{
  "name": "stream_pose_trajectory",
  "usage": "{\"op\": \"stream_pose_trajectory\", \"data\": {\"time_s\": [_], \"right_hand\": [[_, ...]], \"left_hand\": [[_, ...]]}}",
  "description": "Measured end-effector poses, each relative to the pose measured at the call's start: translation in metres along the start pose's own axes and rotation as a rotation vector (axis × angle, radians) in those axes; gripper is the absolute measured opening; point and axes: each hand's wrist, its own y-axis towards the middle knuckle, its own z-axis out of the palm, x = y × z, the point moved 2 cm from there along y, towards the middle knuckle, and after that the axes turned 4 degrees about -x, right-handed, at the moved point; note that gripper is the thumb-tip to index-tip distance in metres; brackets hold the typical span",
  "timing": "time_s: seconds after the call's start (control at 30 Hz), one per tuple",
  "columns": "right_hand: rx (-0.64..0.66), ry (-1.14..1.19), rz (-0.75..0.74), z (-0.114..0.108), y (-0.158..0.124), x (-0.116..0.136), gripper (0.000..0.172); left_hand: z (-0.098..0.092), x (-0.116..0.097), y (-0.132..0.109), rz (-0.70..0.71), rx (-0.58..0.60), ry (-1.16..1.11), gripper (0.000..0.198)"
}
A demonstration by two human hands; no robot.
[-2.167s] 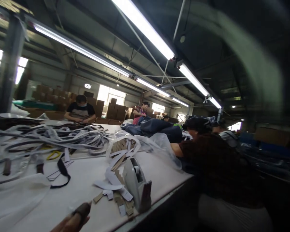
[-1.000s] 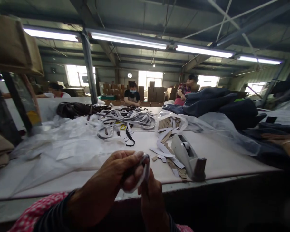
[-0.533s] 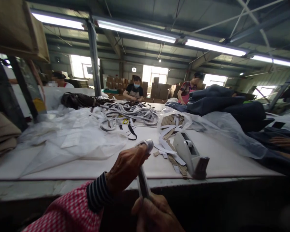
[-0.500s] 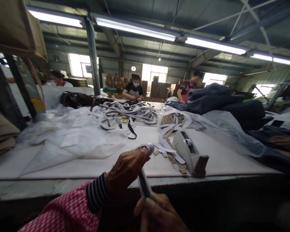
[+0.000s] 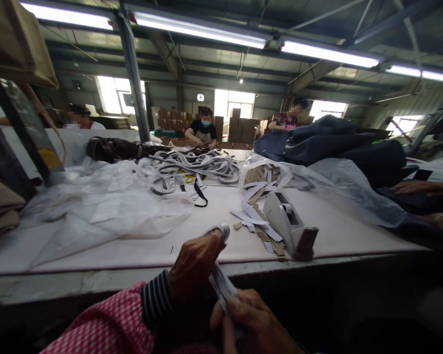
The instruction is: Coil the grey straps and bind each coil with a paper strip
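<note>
A grey-white strap [image 5: 222,285] runs between my two hands in front of the table edge. My left hand [image 5: 195,258] is closed around its upper part, where a looped or rolled end [image 5: 223,230] sticks out past the fingers. Lower down, my right hand [image 5: 249,314] pinches the same strap between thumb and fingers. Just beyond the hands lie loose white and tan card strips [image 5: 260,221] and a grey tape dispenser [image 5: 290,223].
On the white table [image 5: 140,253] lie clear plastic sheeting [image 5: 110,206], a tangle of grey straps [image 5: 206,167], a dark strap bundle [image 5: 114,148] and a dark blue fabric pile [image 5: 325,142]. Several co-workers are around; one's hand [image 5: 424,188] rests on fabric at right.
Both hands have shifted slightly, the right one a little to the right, and more of the strap's pale face shows between them. The view has tilted slightly.
</note>
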Motion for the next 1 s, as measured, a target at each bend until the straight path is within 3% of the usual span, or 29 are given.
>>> {"op": "stream_pose_trajectory", "data": {"time_s": [0.1,0.27,0.37,0.47,0.53,0.63,0.7,0.77,0.83,0.9,1.0], "right_hand": [[0.027,0.071,0.048,-0.024,-0.009,0.011,0.043],[-0.005,-0.129,0.116,-0.061,-0.007,0.04,0.034],[-0.132,-0.324,-0.006,-0.075,-0.006,0.055,0.031],[-0.311,-0.487,-0.221,-0.074,-0.014,0.055,0.031],[-0.352,-0.553,-0.306,-0.061,-0.019,0.042,0.045],[-0.394,-0.577,-0.4,-0.03,-0.015,0.01,0.063],[-0.479,-0.525,-0.471,-0.011,-0.003,-0.013,0.04],[-0.552,-0.464,-0.476,0.002,0.01,-0.033,0.044],[-0.499,-0.381,-0.414,0.009,0.019,-0.05,0.053],[-0.365,-0.262,-0.307,0.013,0.02,-0.063,0.06],[-0.246,-0.1,-0.164,0.015,0.007,-0.07,0.067]], "left_hand": [[-0.005,-0.003,-0.024,0.169,0.237,-0.017,0.02],[-0.03,-0.02,-0.033,0.069,0.519,-0.023,0.038],[-0.046,-0.029,-0.02,-0.191,0.663,-0.117,0.039],[-0.059,-0.039,-0.006,-0.597,0.799,-0.506,0.049],[-0.063,-0.049,0.0,-0.811,0.831,-0.808,0.058],[-0.059,-0.064,0.008,-0.937,0.646,-1.062,0.058],[-0.055,-0.072,0.015,-0.958,0.461,-1.195,0.049],[-0.054,-0.077,0.027,-0.957,0.306,-1.313,0.041],[-0.058,-0.076,0.043,-0.932,0.167,-1.377,0.035],[-0.062,-0.069,0.06,-0.872,-0.005,-1.364,0.028],[-0.058,-0.052,0.072,-0.707,-0.249,-1.193,0.023]]}}
